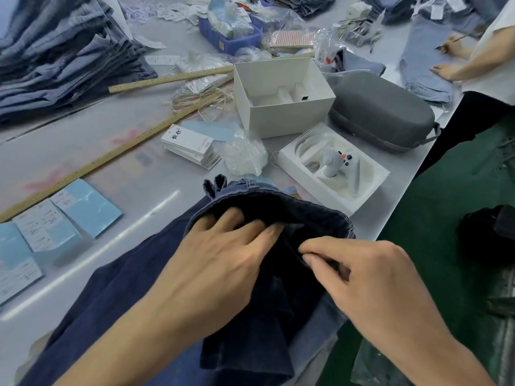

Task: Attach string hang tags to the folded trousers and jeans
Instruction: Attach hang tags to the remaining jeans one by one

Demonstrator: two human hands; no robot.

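Head view shows the dark jeans (156, 296) on the table (133, 196), left hand (223, 263) spread flat, right hand (370, 277) fingers pinching the waistband, no tag attached yet, hang tags (192, 147) stacked nearby

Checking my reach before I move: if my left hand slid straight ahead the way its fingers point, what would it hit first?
Likely the raised waistband fold of the dark blue denim jeans just beyond the left hand; past that, the white moulded tray, though depth is unclear.
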